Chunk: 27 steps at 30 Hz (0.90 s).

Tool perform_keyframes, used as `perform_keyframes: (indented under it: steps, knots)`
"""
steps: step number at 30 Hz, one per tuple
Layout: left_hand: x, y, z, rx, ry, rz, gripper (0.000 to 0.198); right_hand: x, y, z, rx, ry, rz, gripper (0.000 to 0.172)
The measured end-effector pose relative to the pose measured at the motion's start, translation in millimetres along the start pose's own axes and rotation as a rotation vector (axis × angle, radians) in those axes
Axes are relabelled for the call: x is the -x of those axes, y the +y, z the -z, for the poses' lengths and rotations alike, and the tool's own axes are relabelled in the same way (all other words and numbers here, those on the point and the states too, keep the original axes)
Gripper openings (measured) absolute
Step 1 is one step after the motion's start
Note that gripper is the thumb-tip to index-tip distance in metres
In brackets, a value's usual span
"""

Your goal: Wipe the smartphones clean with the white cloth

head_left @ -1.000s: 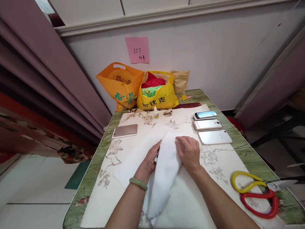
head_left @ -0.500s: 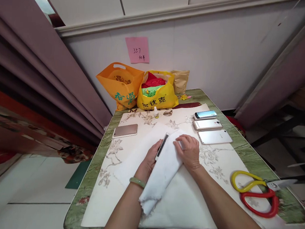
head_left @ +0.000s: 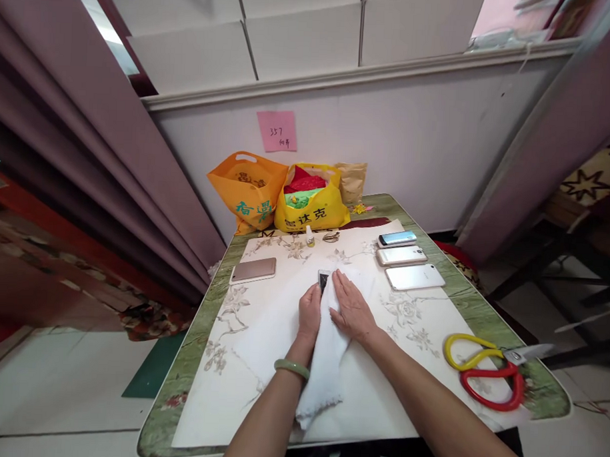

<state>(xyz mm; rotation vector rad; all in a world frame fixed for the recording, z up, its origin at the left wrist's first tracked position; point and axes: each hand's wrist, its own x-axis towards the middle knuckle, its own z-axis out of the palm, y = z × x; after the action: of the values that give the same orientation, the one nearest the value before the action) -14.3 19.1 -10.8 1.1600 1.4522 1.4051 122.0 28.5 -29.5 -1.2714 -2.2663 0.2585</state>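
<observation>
My left hand (head_left: 310, 312) is closed around a smartphone (head_left: 324, 281), whose pale rim and dark screen show only at the top end. A white cloth (head_left: 326, 366) is draped over the rest of the phone and hangs down towards the near edge of the table. Flat against the cloth lies my right hand (head_left: 353, 310), fingers stretched out and pressing it on the phone from the right. More white cloth (head_left: 276, 327) is spread on the table beneath both hands.
At the right lie a blue-faced phone (head_left: 397, 239), a gold phone (head_left: 402, 255) and a white phone (head_left: 415, 277). Another phone (head_left: 254, 270) is at the left. Scissors (head_left: 500, 368) rest front right. A small bottle (head_left: 310, 237), an orange bag (head_left: 249, 193) and a yellow bag (head_left: 313, 212) stand behind.
My right hand has gone from bent fingers at the cloth's edge to lying flat on it. Cloth and phone now stand more upright in view, and more of the phone is covered. The camera has tilted up.
</observation>
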Motion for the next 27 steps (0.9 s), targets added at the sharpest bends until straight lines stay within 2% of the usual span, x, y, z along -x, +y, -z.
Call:
perform_keyframes:
  steps: [1,2,4,6,11,14,17,21,23,27]
  knots:
    - [-0.7,-2.7,0.4,-0.155,0.124,-0.054,0.029,0.2,-0.7,-2.0,0.024,-0.003,-0.031,0.076]
    - [-1.3,-5.2,0.9,-0.219,0.193,-0.078,0.027,0.6,-1.5,-3.7,0.046,-0.006,-0.054,0.070]
    - [-2.2,-8.8,1.2,-0.291,0.249,-0.105,0.026,2.0,-3.2,-5.8,0.076,-0.013,-0.079,0.058]
    - [-1.6,-10.7,1.2,-0.340,0.254,-0.128,0.025,3.8,-4.1,-6.2,0.089,-0.013,-0.098,0.052]
    - [10.6,-12.1,9.2,-0.457,0.157,-0.210,0.033,11.7,-2.5,-1.6,0.067,-0.018,-0.067,0.050]
    - [20.2,-13.3,21.5,-0.639,0.051,-0.290,0.040,21.6,-1.0,4.8,0.030,-0.027,0.050,0.050]
    - [25.2,-15.0,31.7,-0.884,0.006,-0.324,0.042,34.7,-0.5,13.4,-0.001,-0.045,0.178,0.052]
    - [26.2,-15.3,34.7,-0.993,-0.037,-0.353,0.043,49.8,1.6,24.9,-0.077,-0.125,0.342,0.055]
    - [27.1,-13.6,33.9,-0.993,-0.054,-0.373,0.042,54.0,4.3,28.4,-0.112,-0.108,0.326,0.051]
    - [33.5,-8.1,33.3,-0.973,-0.078,-0.409,0.042,55.9,10.3,28.0,-0.122,0.042,0.179,0.033]
